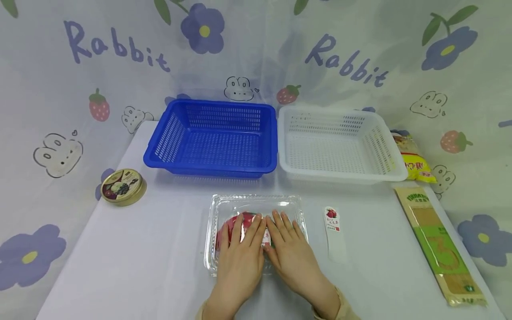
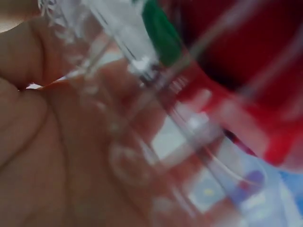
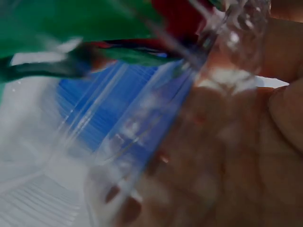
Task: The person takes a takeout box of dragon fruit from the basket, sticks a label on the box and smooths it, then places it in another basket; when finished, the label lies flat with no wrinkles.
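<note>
A clear plastic clamshell box (image 1: 256,205) lies on the table in front of me, with a red and white fruit pack (image 1: 244,220) inside it. Both hands lie flat, side by side, on its lid. My left hand (image 1: 240,249) covers the left half with straight fingers. My right hand (image 1: 290,246) presses on the right half, fingers spread. In the left wrist view the clear plastic (image 2: 142,71) and my palm (image 2: 42,156) fill the frame, blurred. In the right wrist view the clear plastic (image 3: 142,127) sits against my palm (image 3: 246,142).
A blue basket (image 1: 216,138) and a white basket (image 1: 340,144) stand side by side behind the box. A round tin (image 1: 122,186) sits at the left. A white label strip (image 1: 334,231), a long green packet (image 1: 438,244) and a yellow bag (image 1: 414,162) lie at the right.
</note>
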`<action>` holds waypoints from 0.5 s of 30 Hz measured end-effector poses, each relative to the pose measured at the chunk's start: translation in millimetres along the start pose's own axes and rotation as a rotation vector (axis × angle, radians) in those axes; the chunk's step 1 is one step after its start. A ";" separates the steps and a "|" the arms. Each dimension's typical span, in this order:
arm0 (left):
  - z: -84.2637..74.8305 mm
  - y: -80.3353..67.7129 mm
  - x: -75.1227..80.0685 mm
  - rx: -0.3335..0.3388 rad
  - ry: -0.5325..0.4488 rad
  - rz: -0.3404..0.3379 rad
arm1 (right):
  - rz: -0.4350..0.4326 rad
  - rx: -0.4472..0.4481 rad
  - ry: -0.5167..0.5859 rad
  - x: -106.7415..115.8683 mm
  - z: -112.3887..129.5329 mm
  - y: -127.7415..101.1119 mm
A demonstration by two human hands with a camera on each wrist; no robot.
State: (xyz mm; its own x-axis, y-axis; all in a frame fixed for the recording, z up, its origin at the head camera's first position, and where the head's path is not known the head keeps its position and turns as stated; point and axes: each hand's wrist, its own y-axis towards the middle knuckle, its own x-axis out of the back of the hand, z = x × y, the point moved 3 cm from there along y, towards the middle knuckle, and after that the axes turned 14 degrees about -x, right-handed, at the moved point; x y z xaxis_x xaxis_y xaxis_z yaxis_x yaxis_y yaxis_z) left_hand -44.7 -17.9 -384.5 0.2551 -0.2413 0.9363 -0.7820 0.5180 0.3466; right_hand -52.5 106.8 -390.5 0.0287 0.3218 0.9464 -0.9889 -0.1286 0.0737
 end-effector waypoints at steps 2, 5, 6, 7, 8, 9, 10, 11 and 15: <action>1.7 -0.1 -0.8 0.016 -0.031 0.024 | 0.013 0.001 -0.001 1.3 -0.5 0.4; 5.1 -1.8 0.0 0.054 -0.081 0.073 | 0.052 -0.001 0.002 3.0 -3.2 0.5; 7.0 -2.9 0.4 0.069 -0.099 0.090 | 0.071 -0.004 0.002 3.4 -5.0 0.5; 9.3 -3.8 1.2 0.082 -0.116 0.106 | 0.089 -0.009 0.008 3.8 -7.3 0.4; 12.1 -4.9 2.3 0.095 -0.137 0.120 | 0.110 -0.016 0.014 4.2 -10.1 0.2; 15.4 -6.1 3.2 0.108 -0.156 0.132 | 0.130 -0.022 0.016 4.3 -13.5 -0.1; 19.3 -7.6 4.0 0.121 -0.176 0.144 | 0.149 -0.030 0.028 4.7 -17.2 -0.4; 23.6 -9.1 4.9 0.133 -0.199 0.153 | 0.165 -0.036 0.035 4.9 -21.1 -0.9; 42.0 -17.9 9.4 0.186 -0.297 0.171 | 0.200 -0.056 0.074 4.3 -35.8 -3.3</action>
State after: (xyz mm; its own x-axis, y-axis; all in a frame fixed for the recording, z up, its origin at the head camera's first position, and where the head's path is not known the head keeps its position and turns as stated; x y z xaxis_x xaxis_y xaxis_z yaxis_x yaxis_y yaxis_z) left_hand -52.2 -63.9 -384.3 -0.0422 -0.4052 0.9133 -0.8959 0.4200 0.1449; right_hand -54.3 142.2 -397.8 -0.1780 0.3631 0.9146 -0.9804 -0.1452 -0.1331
